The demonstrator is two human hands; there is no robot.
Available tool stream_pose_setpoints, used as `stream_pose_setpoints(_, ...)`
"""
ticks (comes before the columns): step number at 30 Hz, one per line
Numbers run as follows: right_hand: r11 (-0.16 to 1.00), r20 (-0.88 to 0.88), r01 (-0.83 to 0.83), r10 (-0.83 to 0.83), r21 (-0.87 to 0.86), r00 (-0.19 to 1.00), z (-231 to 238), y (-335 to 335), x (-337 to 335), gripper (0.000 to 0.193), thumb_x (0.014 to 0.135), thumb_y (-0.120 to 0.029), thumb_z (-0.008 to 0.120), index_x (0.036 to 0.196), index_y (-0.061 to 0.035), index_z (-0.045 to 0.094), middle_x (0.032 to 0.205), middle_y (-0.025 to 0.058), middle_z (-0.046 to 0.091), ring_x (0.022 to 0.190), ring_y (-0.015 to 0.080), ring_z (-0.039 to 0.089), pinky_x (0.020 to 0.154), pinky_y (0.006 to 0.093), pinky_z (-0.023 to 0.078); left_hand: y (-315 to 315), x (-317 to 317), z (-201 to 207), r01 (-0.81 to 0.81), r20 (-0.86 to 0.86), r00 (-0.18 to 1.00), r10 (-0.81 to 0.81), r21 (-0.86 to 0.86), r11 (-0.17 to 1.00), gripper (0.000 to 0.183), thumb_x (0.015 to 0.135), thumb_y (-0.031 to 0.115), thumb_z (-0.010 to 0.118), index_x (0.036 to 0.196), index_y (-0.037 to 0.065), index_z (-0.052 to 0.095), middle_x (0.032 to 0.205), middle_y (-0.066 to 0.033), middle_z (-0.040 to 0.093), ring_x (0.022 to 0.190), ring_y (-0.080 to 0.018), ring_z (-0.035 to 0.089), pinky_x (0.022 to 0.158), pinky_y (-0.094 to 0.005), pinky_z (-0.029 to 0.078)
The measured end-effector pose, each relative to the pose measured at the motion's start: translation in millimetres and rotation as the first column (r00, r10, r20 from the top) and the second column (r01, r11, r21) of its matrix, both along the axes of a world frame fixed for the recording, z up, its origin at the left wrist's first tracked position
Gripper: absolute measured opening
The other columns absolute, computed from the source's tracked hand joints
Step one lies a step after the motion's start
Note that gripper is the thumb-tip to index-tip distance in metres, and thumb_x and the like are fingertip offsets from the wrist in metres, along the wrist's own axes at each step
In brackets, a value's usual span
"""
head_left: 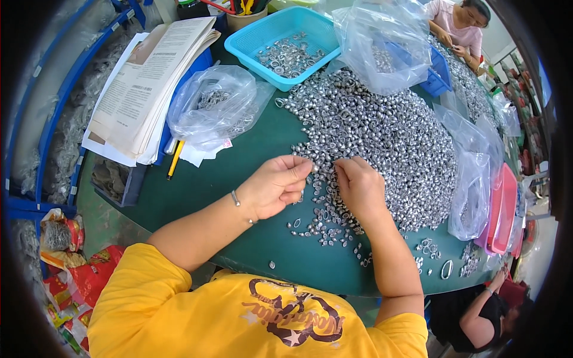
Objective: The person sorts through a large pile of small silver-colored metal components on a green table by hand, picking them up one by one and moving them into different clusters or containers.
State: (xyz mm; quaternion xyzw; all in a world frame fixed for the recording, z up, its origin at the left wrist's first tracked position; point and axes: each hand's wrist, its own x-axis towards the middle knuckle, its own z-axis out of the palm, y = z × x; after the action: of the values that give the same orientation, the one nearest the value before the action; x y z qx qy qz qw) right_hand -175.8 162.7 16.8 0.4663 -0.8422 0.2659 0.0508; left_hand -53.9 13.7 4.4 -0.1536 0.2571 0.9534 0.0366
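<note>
A big heap of small silver metal pieces (382, 137), rounded beads and oval rings among them, covers the middle of the green table (239, 185). At the heap's near left edge my left hand (277, 185) is closed, thumb and forefinger pinched together at their tips. Whatever sits in that pinch is too small to make out. Just to its right, my right hand (361, 188) hovers over the heap's near side, also pinched, its fingertips partly hidden by the hand itself. A short gap separates the two pinches. Several loose pieces (325, 230) lie below my hands.
A turquoise basket (239, 51) of metal parts stands behind, beside clear plastic bags (388, 48). Stacked papers (140, 83), another filled bag (209, 107) and a yellow pen (175, 160) lie left. Red trays (504, 209) edge the right. Two other people sit at the right.
</note>
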Motion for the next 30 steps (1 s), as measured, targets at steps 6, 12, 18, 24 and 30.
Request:
stream_pose_setpoints(6,0.952,0.915,0.261,0.046,-0.162,0.400,19.4,8.9,11.8,0.013,0.086,-0.009,0.053,0.082,0.0023,0.059,0.057,-0.0047,0.045,0.048,0.0049,0.039,0.041,0.0178,0.029,4.0,5.6,0.3,0.048,-0.044,0.998,-0.045,0.049,0.998,0.006,0.089,0.014,0.052,0.087,0.007,0.051,0.064,0.0044,0.037,0.053,-0.0038,0.032,0.043,-0.0160,0.026)
stream_pose_setpoints(12,0.910,0.826,0.288,0.397,-0.298,-0.399,11.8,25.0,12.6,0.013,0.086,-0.007,0.051,0.092,0.0027,0.055,0.053,-0.0056,0.036,0.041,0.0036,0.025,0.037,0.0189,0.017,4.2,10.1,2.1,0.095,-0.096,0.991,-0.091,0.045,0.994,0.010,0.089,0.014,0.051,0.084,0.006,0.051,0.064,0.0041,0.036,0.053,-0.0039,0.031,0.044,-0.0159,0.024)
stream_pose_setpoints(18,0.891,0.768,0.310,0.445,-0.331,-0.461,9.7,30.5,15.0,0.012,0.085,-0.008,0.053,0.090,0.0024,0.055,0.054,-0.0050,0.035,0.042,0.0040,0.026,0.037,0.0181,0.017,6.1,9.2,3.0,0.123,-0.105,0.987,-0.118,0.044,0.991,0.014,0.088,0.018,0.053,0.081,0.006,0.050,0.065,0.0041,0.035,0.054,-0.0037,0.030,0.044,-0.0158,0.024)
stream_pose_setpoints(24,0.887,0.784,0.355,0.436,-0.293,-0.442,5.0,35.5,18.1,0.012,0.084,-0.010,0.051,0.088,0.0008,0.055,0.055,-0.0023,0.037,0.043,0.0060,0.029,0.037,0.0189,0.019,5.0,9.9,-0.1,0.089,-0.127,0.989,-0.076,0.099,0.991,0.015,0.087,0.018,0.055,0.080,0.006,0.049,0.069,0.0029,0.037,0.055,-0.0037,0.032,0.043,-0.0158,0.025)
stream_pose_setpoints(30,0.804,0.833,0.508,0.486,-0.309,-0.263,3.3,40.6,4.1,0.012,0.079,-0.011,0.046,0.082,-0.0003,0.052,0.060,0.0091,0.048,0.040,0.0098,0.033,0.035,0.0205,0.024,-5.6,7.6,11.8,-0.019,-0.043,0.999,0.023,0.082,0.996,0.008,0.086,0.012,0.049,0.080,0.007,0.049,0.075,-0.0008,0.044,0.056,-0.0054,0.037,0.043,-0.0161,0.029)
